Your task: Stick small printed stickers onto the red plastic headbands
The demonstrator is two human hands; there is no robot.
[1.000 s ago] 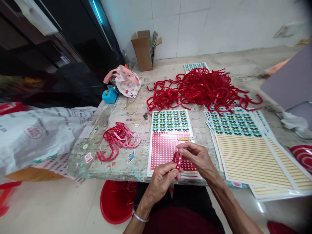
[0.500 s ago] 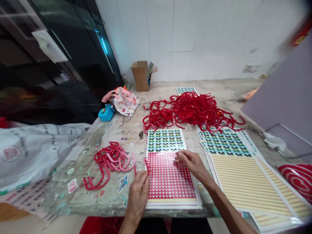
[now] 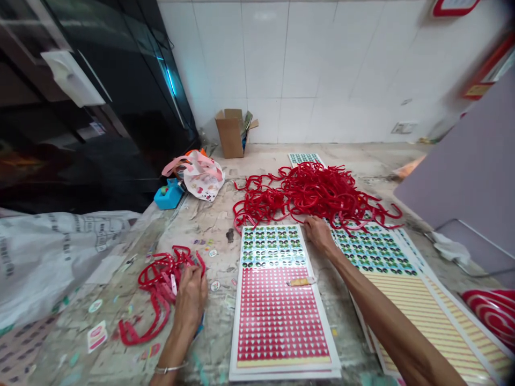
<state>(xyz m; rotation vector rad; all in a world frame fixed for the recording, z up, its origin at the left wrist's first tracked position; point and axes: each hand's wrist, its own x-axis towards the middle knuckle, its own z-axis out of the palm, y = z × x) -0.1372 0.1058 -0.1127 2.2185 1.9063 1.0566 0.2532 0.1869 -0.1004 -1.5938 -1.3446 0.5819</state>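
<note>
With left hand (image 3: 190,297) left of sticker sheet (image 3: 277,316), right hand (image 3: 319,235) by far-right corner, part red bands (image 3: 322,190) gently; cannot tell either grip.

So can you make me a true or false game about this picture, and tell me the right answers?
1. The left hand is at the small pile of red strips. True.
2. A yellow-handled tool lies on the sheet with little hearts. True.
3. The right hand is holding that tool. False: it is at the near edge of the big heap of red strips.
4. The cardboard box by the wall is closed. False: its top is open, with things sticking out.
5. The silver bracelet is on the left wrist. True.
6. The blue object is behind the big heap. False: it is over to the left, beside the pink and white bag.
</note>
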